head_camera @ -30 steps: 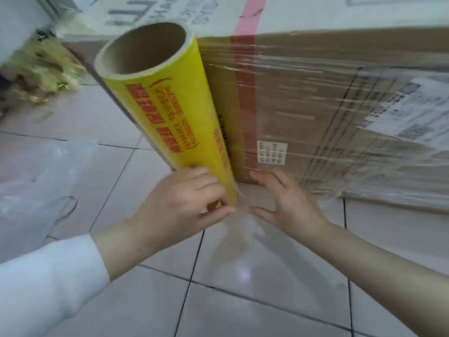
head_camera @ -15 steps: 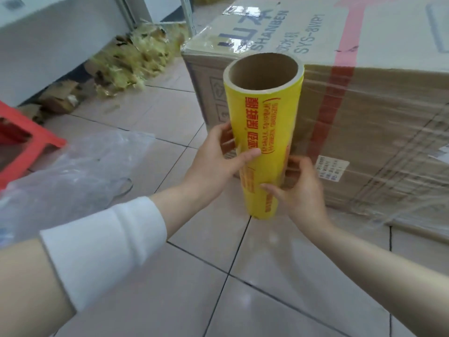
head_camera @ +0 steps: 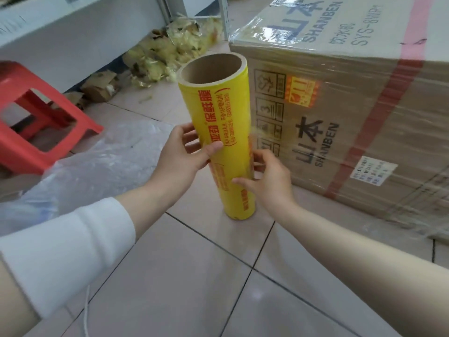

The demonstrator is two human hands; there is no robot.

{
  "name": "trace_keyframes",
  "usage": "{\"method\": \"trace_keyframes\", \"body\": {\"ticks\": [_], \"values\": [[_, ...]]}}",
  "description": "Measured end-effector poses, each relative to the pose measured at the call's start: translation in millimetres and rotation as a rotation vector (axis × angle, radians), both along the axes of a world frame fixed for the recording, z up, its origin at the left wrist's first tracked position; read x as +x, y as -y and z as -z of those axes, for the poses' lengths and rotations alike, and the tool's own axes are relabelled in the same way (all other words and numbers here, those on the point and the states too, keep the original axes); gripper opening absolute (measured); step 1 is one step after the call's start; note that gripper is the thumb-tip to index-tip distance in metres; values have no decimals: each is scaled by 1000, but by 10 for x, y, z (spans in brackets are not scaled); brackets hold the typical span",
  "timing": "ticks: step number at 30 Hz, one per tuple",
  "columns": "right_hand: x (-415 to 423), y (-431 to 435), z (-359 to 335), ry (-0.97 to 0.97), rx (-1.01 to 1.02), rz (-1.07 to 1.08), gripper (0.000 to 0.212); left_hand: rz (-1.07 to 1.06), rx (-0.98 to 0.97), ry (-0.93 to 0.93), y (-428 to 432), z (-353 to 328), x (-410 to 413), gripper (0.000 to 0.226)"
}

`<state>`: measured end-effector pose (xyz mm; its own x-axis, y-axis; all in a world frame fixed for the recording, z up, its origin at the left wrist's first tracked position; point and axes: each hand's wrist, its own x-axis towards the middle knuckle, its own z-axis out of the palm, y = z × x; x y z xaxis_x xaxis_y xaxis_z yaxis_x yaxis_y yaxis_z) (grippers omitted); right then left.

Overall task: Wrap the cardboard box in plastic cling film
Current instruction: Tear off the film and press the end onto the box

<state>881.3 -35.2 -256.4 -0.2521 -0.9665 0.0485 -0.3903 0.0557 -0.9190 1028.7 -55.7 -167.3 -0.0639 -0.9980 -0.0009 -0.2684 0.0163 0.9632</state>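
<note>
— Holding what?
— Gripping the cling film roll (head_camera: pixel 218 113) upright, left hand (head_camera: pixel 179 161) above right hand (head_camera: pixel 267 183), both curled round it.
— Beyond?
— Just behind, the cardboard box (head_camera: pixel 352 122), floor-standing, partly filmed.
— Changed?
— Pulled off its face, swung to the corner; next side likely.

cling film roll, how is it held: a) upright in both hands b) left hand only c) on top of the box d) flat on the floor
a: the cling film roll stands near upright, the left hand and the right hand each curled round it.
</note>
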Motion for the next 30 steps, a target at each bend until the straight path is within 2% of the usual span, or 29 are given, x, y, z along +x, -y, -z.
{"method": "trace_keyframes", "body": {"ticks": [3, 6, 8, 12, 16, 18, 20, 22, 25, 27, 30], "values": [[77, 43, 2, -13, 4, -25, 66, -28, 9, 20, 16, 33, 83, 49], [95, 36, 19, -38, -2, -32, 67, -27, 3, 50, -11, 42, 116, 63], [90, 10, 33, -54, -3, -37, 68, -5, -6, 95, -47, 40, 118, 75], [60, -36, 37, -119, -1, -88, 71, 2, -23, 198, -112, 48, 96, 82], [2, -67, 33, -253, 27, -188, 80, -19, -6, 278, -180, 94, 62, 78], [-83, -119, 35, -364, 64, -230, 83, -44, 64, 312, -251, 191, 53, 76], [-228, -215, 39, -472, 101, -239, 81, -44, 166, 447, -387, 327, 26, 80], [-408, -353, 59, -596, 143, -246, 76, 31, 218, 586, -568, 474, -32, 74], [-729, -598, 133, -823, 219, -250, 70, 313, 173, 821, -748, 588, -247, 54], [-952, -766, 176, -959, 263, -263, 68, 495, 126, 987, -744, 613, -485, 48], [-1310, -1015, 271, -1105, 322, -273, 63, 673, -34, 1131, -681, 610, -946, 43]]}}
